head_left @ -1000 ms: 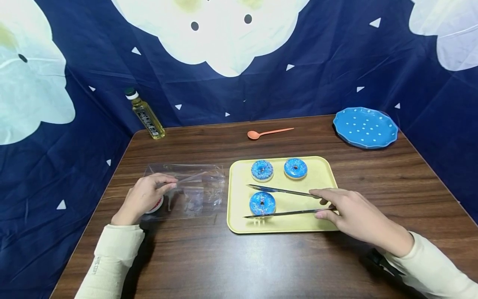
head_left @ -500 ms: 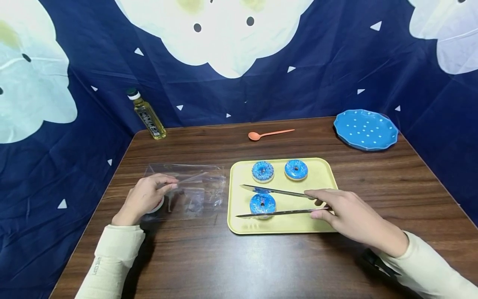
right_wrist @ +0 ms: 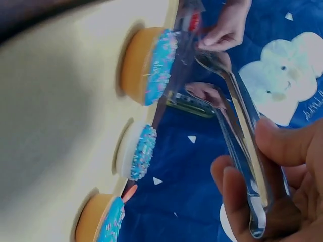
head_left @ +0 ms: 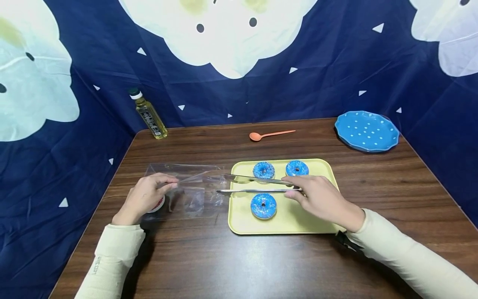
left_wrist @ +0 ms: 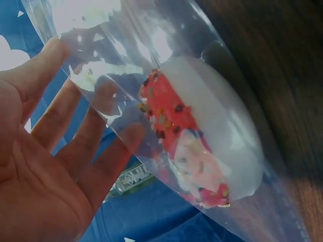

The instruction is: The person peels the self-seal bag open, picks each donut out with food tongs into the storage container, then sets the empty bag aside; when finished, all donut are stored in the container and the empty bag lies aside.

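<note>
My left hand (head_left: 143,198) pinches the upper edge of a clear plastic bag (head_left: 194,201), which lies at the left of the table. Inside it, in the left wrist view, is a white doughnut (left_wrist: 222,121) with red icing and sprinkles. With thumb and fingers my right hand (head_left: 323,201) grips metal tongs (right_wrist: 237,101), their arms spread and nothing between the tips. The tongs reach over the left rim of a yellow tray (head_left: 242,225) toward the bag's mouth. On the tray sit a front blue-iced doughnut (head_left: 257,211), a back-left one (head_left: 258,171) and a back-right one (head_left: 291,166).
An orange spoon (head_left: 255,136) lies behind the tray. At the back right corner stands a blue dotted plate (head_left: 366,133). A bottle of yellow oil (head_left: 153,120) is at the back left corner. A dark blue patterned cloth (head_left: 209,99) hangs behind the wooden table (head_left: 209,257).
My right hand has moved left and away from me, carrying the tongs from around the front doughnut to above and beyond it, near the bag. That doughnut stays on the tray. The left hand holds still.
</note>
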